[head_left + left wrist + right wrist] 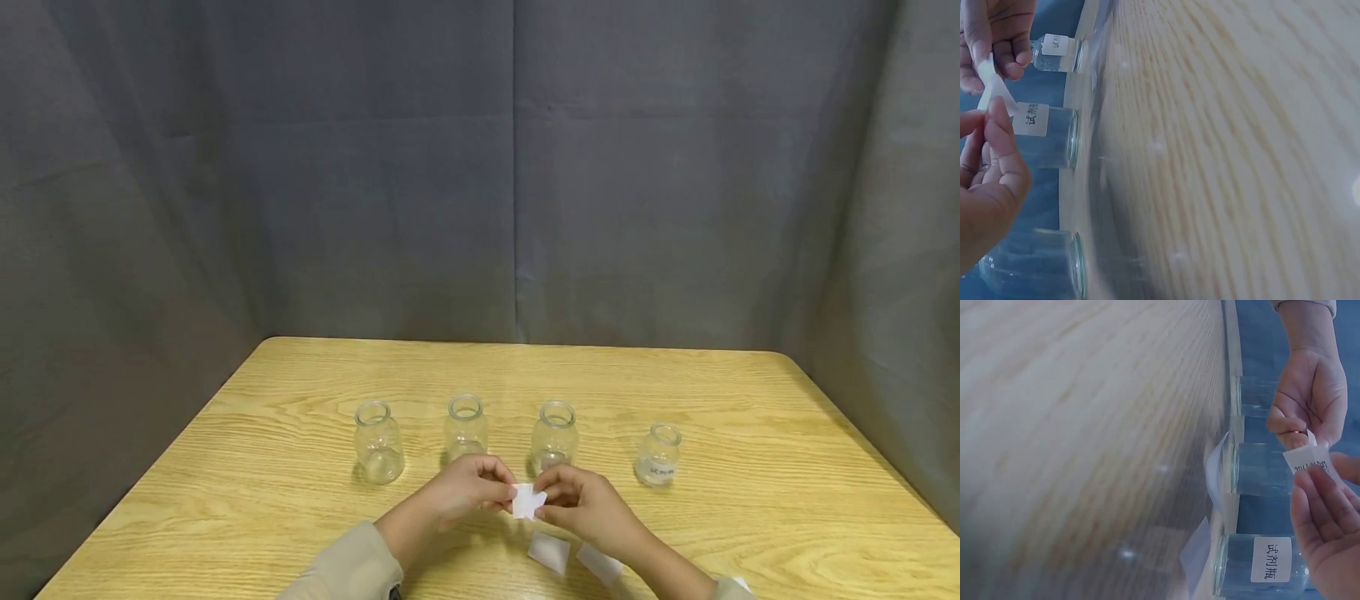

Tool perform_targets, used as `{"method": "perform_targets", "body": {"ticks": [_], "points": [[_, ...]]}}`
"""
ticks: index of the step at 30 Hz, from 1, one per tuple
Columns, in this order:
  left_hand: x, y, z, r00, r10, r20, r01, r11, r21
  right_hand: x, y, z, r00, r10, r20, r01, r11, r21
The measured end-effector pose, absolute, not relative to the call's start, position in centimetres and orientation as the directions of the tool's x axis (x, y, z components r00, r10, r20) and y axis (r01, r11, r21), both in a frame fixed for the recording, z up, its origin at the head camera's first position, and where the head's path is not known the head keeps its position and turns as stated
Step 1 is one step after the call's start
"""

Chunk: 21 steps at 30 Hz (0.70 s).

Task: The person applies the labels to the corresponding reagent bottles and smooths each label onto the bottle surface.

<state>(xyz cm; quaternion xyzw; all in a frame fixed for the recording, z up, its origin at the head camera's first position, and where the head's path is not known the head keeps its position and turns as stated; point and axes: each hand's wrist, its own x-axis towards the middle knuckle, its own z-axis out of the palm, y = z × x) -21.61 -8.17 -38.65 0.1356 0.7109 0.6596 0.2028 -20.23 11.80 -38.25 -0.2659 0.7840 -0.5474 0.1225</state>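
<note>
A small white paper label [528,502] is pinched between both hands above the table. My left hand [474,492] pinches its left side, and my right hand [581,504] grips its right side. Dark writing shows on this label [1311,461] in the right wrist view; in the left wrist view the paper [996,90] looks bent or folded. Just behind the hands stand two clear glass jars: a middle jar [467,425], partly hidden by my left hand, and a labelled jar [556,433] nearer my right hand. Two white paper pieces [549,552] [600,564] lie below the hands.
An unlabelled glass jar [379,446] stands on the left. At the right is a smaller jar [659,457] with a written label. The wooden table [300,400] has grey curtains [390,208] behind and on both sides.
</note>
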Motion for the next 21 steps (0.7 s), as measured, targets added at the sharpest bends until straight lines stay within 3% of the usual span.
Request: {"method": "perform_targets", "body": {"ticks": [10, 21], "points": [[-21.4, -9.1, -38.5, -0.888, 0.444, -0.119, -0.072, 0.123, 0.99, -20.2, 11.4, -38.1, -0.797, -0.572, 0.192, -0.414, 0.287, -0.864], [-21.0, -10.1, -38.8, -0.871, 0.469, -0.146, -0.084, 0.15, 0.985, -20.0, 10.9, -38.5, -0.779, -0.587, 0.22, -0.43, 0.244, -0.869]]}}
